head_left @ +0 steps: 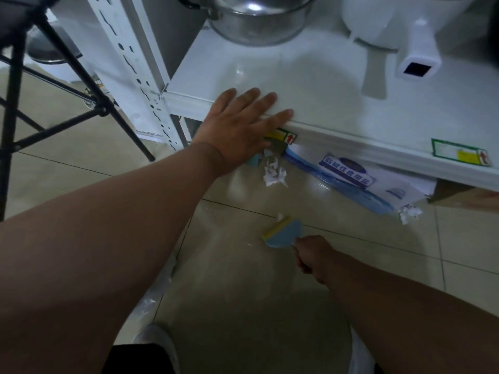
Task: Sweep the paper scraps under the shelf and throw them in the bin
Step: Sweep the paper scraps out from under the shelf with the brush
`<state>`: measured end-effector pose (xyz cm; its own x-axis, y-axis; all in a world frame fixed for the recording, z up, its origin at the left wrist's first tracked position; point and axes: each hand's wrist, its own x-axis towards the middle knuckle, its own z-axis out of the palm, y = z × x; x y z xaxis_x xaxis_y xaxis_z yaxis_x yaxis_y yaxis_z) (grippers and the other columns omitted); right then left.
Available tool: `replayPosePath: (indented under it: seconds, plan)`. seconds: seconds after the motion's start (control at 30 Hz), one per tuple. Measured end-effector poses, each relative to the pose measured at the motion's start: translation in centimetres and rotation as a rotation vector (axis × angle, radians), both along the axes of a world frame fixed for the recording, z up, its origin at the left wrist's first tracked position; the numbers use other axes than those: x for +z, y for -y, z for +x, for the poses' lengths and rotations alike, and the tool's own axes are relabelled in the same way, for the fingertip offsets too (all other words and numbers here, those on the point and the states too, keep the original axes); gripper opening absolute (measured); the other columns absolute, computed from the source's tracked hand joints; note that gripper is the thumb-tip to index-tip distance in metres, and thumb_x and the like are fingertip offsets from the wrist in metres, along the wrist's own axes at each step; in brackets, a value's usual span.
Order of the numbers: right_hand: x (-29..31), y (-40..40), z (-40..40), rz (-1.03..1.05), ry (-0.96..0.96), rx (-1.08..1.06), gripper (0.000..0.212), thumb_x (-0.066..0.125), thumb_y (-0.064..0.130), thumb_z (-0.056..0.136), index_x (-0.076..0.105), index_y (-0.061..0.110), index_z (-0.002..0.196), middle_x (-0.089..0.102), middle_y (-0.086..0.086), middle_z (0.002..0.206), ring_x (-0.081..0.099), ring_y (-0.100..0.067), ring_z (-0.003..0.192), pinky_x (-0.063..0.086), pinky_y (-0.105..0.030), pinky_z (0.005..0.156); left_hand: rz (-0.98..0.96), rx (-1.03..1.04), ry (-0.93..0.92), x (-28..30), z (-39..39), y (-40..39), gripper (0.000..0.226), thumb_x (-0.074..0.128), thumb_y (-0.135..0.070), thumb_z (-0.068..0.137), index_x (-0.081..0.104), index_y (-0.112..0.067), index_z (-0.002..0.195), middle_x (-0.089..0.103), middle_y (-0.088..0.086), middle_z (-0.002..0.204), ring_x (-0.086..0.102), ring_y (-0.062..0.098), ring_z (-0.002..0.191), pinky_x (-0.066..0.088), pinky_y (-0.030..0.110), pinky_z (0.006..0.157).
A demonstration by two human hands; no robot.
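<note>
My left hand (237, 125) lies flat with straight fingers on the front edge of the white shelf (337, 103). My right hand (310, 256) grips the handle of a small blue brush with a yellow strip (283, 233), held low over the tiled floor. A small white scrap (279, 216) sits at the brush's far tip. A crumpled white paper scrap (274, 174) lies on the floor just below the shelf edge, near a small teal piece (253, 160). Another crumpled scrap (410, 214) lies to the right, by a blue-and-white bag (351, 179) that sticks out from under the shelf.
On the shelf stand a steel pot (256, 20) and a white appliance (405, 31). A black tripod stand (54, 90) is at the left, beside the shelf's white upright (140, 76). A cardboard box (459, 195) sits under the shelf at right. Clear plastic (151, 300) lies on the floor.
</note>
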<state>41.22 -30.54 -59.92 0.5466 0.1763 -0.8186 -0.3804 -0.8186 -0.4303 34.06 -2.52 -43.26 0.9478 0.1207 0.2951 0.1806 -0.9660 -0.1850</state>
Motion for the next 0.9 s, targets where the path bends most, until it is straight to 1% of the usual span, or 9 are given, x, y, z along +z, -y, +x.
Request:
replayPosePath:
  seconds: [0.1,0.23,0.33,0.43,0.5,0.57,0.7,0.8,0.9]
  plan:
    - [0.1,0.2,-0.2,-0.011,0.034,0.108,0.039,0.058,0.030,0.100,0.068,-0.004,0.083,0.061,-0.018,0.060,0.053,-0.023,0.047,0.044,-0.030,0.053,0.037,-0.040,-0.030,0.0,-0.1,-1.4,0.066,0.053,-0.033,0.109,0.016,-0.040,0.164,0.029,0.003,0.172,0.032,0.032,0.156,0.028,0.053,0.126]
    - [0.1,-1.1,0.3,-0.019,0.090,0.285,0.036,0.057,0.037,0.099,0.069,0.007,0.114,0.061,-0.011,0.083,0.049,-0.020,0.056,0.037,-0.024,0.049,0.071,-0.031,0.016,-0.7,0.2,-1.8,0.082,0.067,-0.015,0.101,0.020,-0.039,0.164,0.032,0.002,0.171,0.036,0.029,0.155,0.030,0.050,0.126]
    - [-0.6,-2.4,0.6,-0.029,0.124,0.323,0.040,0.059,0.041,0.095,0.070,0.010,0.119,0.068,-0.012,0.100,0.057,-0.024,0.076,0.043,-0.024,0.057,0.077,-0.031,0.053,-1.4,0.3,-1.9,0.085,0.066,-0.008,0.098,0.022,-0.040,0.164,0.033,0.001,0.170,0.036,0.028,0.155,0.030,0.049,0.125]
    - [-1.0,-4.0,1.1,-0.070,0.145,0.371,0.041,0.056,0.039,0.097,0.070,0.009,0.120,0.070,-0.012,0.115,0.067,-0.029,0.098,0.052,-0.035,0.082,0.090,-0.035,0.077,-2.1,0.3,-2.2,0.085,0.063,-0.007,0.098,0.021,-0.041,0.164,0.033,-0.001,0.170,0.036,0.028,0.155,0.030,0.049,0.125]
    - [-1.5,-4.7,1.7,-0.107,0.158,0.399,0.037,0.056,0.030,0.098,0.067,0.005,0.123,0.067,-0.014,0.124,0.064,-0.033,0.112,0.051,-0.036,0.092,0.107,-0.036,0.117,-2.5,0.4,-2.3,0.083,0.063,-0.008,0.097,0.024,-0.041,0.163,0.036,-0.001,0.169,0.038,0.028,0.154,0.031,0.048,0.124]
    - [-2.2,-4.9,2.7,-0.165,0.183,0.398,0.037,0.059,0.026,0.098,0.065,0.003,0.126,0.065,-0.014,0.129,0.062,-0.033,0.116,0.049,-0.035,0.095,0.118,-0.032,0.144,-2.9,0.5,-2.4,0.083,0.063,-0.009,0.096,0.026,-0.042,0.163,0.038,-0.002,0.168,0.040,0.028,0.153,0.032,0.048,0.124]
    - [-2.1,-4.3,4.3,-0.331,0.237,0.399,0.049,0.057,0.033,0.100,0.055,0.002,0.137,0.057,-0.016,0.140,0.056,-0.033,0.127,0.044,-0.034,0.103,0.112,-0.036,0.156,-3.0,0.5,-2.5,0.081,0.062,-0.012,0.098,0.026,-0.042,0.164,0.038,-0.003,0.168,0.040,0.028,0.153,0.031,0.047,0.124]
    - [-1.2,-2.9,5.4,-0.401,0.253,0.340,0.051,0.058,0.032,0.100,0.054,-0.002,0.137,0.056,-0.019,0.140,0.057,-0.034,0.126,0.046,-0.037,0.102,0.105,-0.041,0.171,-3.0,0.5,-2.5,0.076,0.060,-0.014,0.100,0.028,-0.042,0.163,0.039,-0.003,0.168,0.041,0.027,0.152,0.031,0.047,0.123]
    - [-0.9,-0.8,6.2,-0.362,0.184,0.263,0.053,0.063,0.033,0.097,0.056,-0.003,0.134,0.059,-0.020,0.136,0.059,-0.035,0.122,0.049,-0.038,0.101,0.070,-0.052,0.182,-2.8,0.6,-2.4,0.066,0.055,-0.018,0.104,0.034,-0.041,0.162,0.042,-0.001,0.166,0.043,0.029,0.151,0.033,0.048,0.122]
